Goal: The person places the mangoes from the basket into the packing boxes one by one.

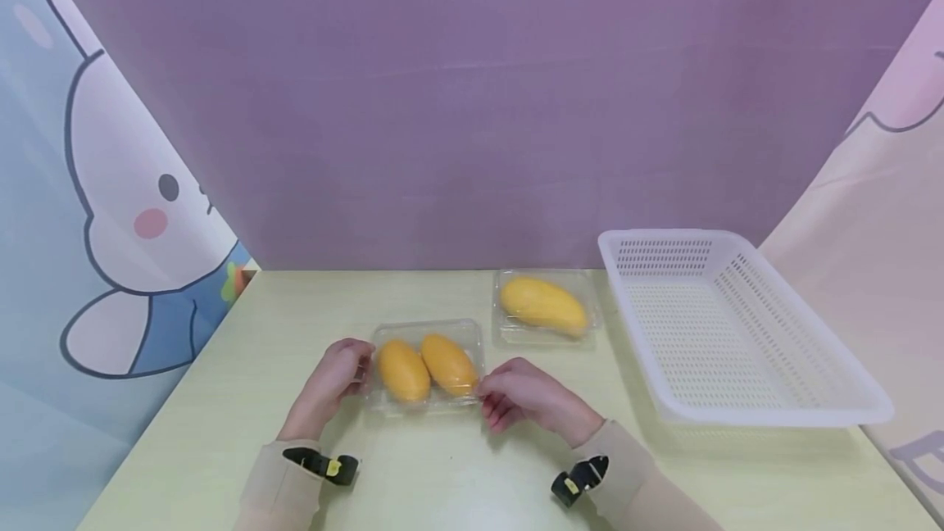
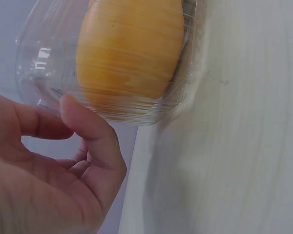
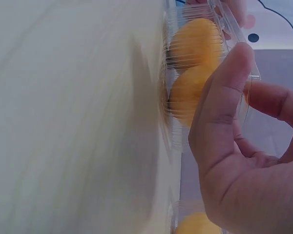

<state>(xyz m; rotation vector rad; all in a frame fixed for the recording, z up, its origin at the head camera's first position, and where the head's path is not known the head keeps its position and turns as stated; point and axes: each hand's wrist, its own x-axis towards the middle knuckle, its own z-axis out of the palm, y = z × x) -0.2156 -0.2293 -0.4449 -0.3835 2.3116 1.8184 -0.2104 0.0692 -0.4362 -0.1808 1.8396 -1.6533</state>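
A clear plastic clamshell box [image 1: 466,336] with two yellow-orange mangoes [image 1: 403,371] inside lies on the table in front of me. At its left edge my left hand [image 1: 341,371] pinches the plastic between thumb and index finger. My right hand [image 1: 534,396] pinches the front right corner; in the right wrist view its thumb [image 3: 224,92] and forefinger are on either side of the box's rim. The left wrist view shows one mango [image 2: 129,53] close up behind the ribbed clear wall.
A second clear box [image 1: 590,334] holding one longer yellow mango [image 1: 542,306] is behind and to the right. On the right of the pale table [image 1: 413,474] stands a white perforated basket [image 1: 760,416]. A purple cloth [image 1: 472,105] hangs along the table's back edge.
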